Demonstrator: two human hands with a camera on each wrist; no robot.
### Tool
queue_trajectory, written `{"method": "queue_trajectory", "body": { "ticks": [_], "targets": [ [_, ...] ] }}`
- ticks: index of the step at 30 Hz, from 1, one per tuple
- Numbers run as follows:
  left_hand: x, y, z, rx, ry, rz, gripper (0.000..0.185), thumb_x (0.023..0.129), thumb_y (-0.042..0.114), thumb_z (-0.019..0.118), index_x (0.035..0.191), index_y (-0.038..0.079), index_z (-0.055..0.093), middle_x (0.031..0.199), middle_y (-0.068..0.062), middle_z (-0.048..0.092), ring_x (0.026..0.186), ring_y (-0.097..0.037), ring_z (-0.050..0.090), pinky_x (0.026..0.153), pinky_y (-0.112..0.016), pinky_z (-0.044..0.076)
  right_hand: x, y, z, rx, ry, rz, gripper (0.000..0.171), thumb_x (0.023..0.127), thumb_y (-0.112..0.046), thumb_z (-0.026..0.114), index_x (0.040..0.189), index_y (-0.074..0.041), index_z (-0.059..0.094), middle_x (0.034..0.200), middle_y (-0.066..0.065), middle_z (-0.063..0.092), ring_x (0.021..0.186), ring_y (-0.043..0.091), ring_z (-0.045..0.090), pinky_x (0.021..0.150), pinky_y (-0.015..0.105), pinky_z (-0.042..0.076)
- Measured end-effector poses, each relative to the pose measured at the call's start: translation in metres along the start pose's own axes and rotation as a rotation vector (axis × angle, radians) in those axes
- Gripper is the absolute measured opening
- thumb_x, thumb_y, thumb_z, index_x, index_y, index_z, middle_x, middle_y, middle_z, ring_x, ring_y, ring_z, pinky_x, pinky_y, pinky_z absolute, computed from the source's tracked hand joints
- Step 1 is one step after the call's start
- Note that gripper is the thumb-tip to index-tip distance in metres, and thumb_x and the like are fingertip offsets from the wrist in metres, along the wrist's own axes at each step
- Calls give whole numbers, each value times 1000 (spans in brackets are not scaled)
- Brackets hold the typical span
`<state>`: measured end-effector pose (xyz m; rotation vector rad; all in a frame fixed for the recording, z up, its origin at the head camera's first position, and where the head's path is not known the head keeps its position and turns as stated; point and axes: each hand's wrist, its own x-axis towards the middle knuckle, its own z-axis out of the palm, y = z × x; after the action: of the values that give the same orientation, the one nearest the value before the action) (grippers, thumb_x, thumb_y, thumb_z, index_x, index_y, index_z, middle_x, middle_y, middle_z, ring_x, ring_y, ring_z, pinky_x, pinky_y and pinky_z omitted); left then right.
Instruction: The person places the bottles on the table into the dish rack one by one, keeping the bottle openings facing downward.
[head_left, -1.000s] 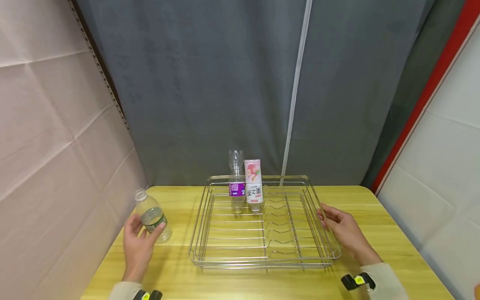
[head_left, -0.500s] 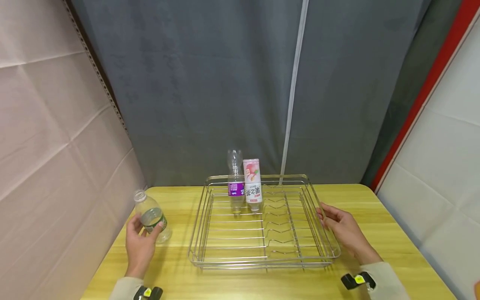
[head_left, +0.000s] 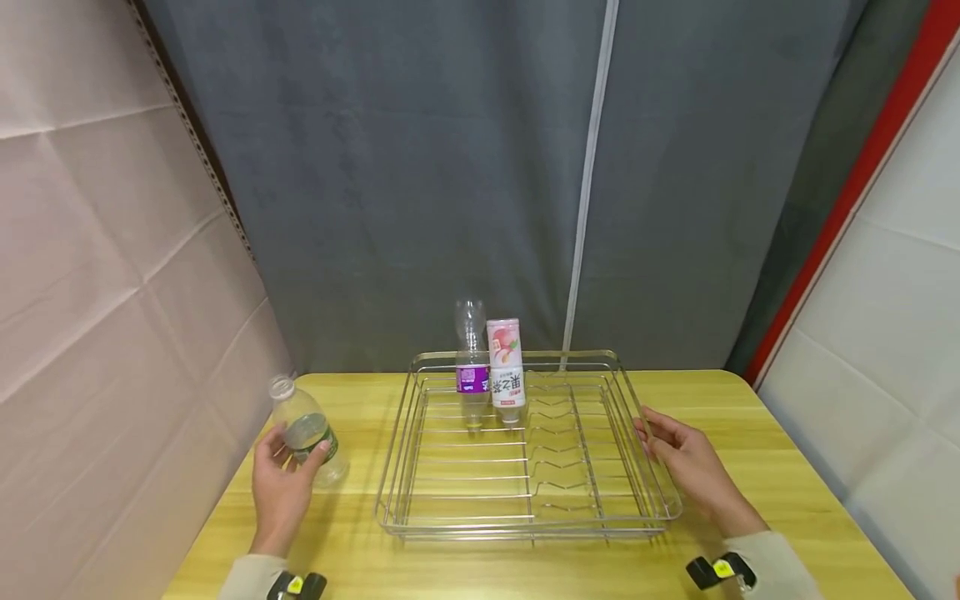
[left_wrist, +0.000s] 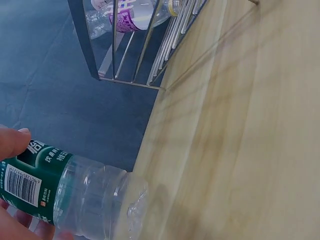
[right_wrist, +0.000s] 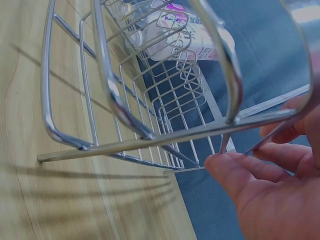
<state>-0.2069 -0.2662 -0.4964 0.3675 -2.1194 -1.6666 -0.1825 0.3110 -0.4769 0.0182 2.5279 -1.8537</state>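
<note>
A clear plastic bottle with a green label [head_left: 303, 431] [left_wrist: 60, 192] and no cap stands on the yellow table [head_left: 480, 567] at the left. My left hand [head_left: 281, 479] grips it around the body. A wire dish rack [head_left: 525, 521] [right_wrist: 150, 130] sits in the middle of the table. Two bottles stand neck-down at its back: a clear one with a purple label [head_left: 472, 367] and a white one with a peach picture [head_left: 507, 371]. My right hand [head_left: 686, 462] [right_wrist: 260, 185] holds the rack's right rim, fingers curled on the wire.
A grey curtain [head_left: 480, 167] hangs behind the table. A pale padded wall [head_left: 90, 292] stands close on the left, a white panel with a red strip [head_left: 885, 275] on the right. Bare tabletop lies in front of the rack.
The bottle in my left hand has tilted slightly and shifted a little right. My right hand has stayed on the rack's rim.
</note>
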Motion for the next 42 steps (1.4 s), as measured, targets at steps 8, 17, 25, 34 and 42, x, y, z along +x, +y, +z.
{"method": "queue_trajectory", "body": {
  "ticks": [8, 17, 25, 34, 42],
  "targets": [
    [-5, 15, 1, 26, -7, 87, 84, 93, 18, 84, 160, 8, 36, 157, -16, 48, 147, -35, 47, 125, -33, 42, -2, -3, 3, -36, 31, -3, 56, 110, -4, 48, 164, -1, 33, 156, 29, 51, 116, -11, 61, 94, 15, 58],
    [-18, 39, 1, 64, -31, 220, 80, 90, 13, 86, 157, 9, 43, 150, -13, 54, 140, -26, 53, 112, -6, 42, -6, -6, 0, -127, 82, -8, 57, 110, -15, 55, 162, -1, 37, 153, 30, 54, 107, -16, 59, 87, 9, 56],
    [-27, 60, 4, 65, -68, 321, 79, 87, 6, 87, 155, 7, 47, 145, -12, 58, 136, -18, 57, 113, -6, 40, -7, -14, -9, -149, 108, -91, 55, 112, -20, 55, 160, 2, 41, 155, 29, 53, 110, -21, 56, 89, 3, 50],
    [-37, 78, 9, 143, -136, 452, 81, 84, 3, 88, 155, 11, 50, 138, -7, 56, 134, 2, 51, 116, -7, 37, -14, -41, -13, -141, 168, -222, 52, 109, -20, 61, 156, -2, 49, 146, 1, 64, 115, -21, 57, 89, 4, 53],
    [-43, 96, 16, 221, -256, 582, 82, 80, 8, 93, 152, 22, 56, 136, -4, 62, 122, -6, 58, 107, -4, 41, -24, -70, -3, -152, 141, -312, 50, 107, -19, 64, 153, -4, 54, 145, -8, 64, 120, -20, 56, 91, 3, 51]
  ]
}}
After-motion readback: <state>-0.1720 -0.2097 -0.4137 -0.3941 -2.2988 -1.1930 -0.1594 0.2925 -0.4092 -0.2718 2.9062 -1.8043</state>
